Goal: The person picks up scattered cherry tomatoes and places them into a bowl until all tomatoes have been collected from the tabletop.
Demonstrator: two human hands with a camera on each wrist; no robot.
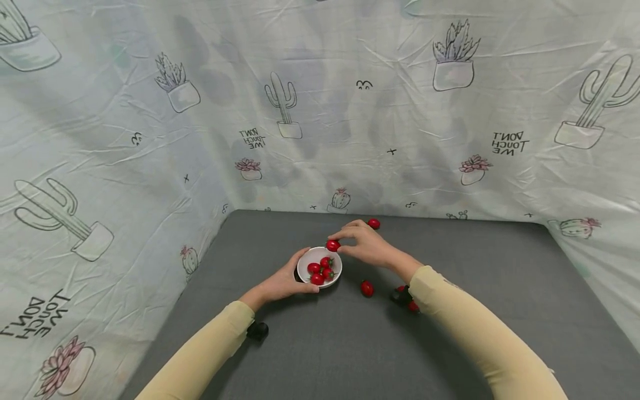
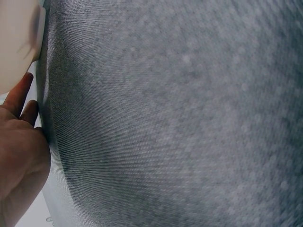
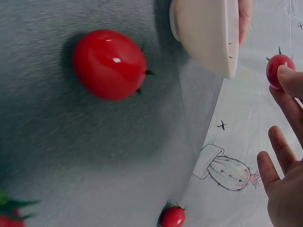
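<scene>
In the head view my left hand [image 1: 282,282] holds a white bowl [image 1: 309,258] from its left side, thumb along the near rim and fingers round the far side. Several red cherry tomatoes [image 1: 317,279] lie in it, some with green stems. My right hand [image 1: 366,245] pinches one cherry tomato [image 1: 333,245] between thumb and fingertips at the bowl's far right rim. The right wrist view shows this tomato [image 3: 278,70] held apart from the bowl [image 3: 203,35], its other fingers spread. Only part of the bowl [image 2: 16,42] enters the left wrist view, above the left fingers.
Loose cherry tomatoes lie on the grey table [image 1: 320,344]: one [image 1: 367,288] right of the bowl, one [image 1: 373,223] behind the right hand, and more red [image 1: 413,306] by the right sleeve, partly hidden by a black wrist camera [image 1: 400,296]. A patterned curtain [image 1: 320,139] hangs behind.
</scene>
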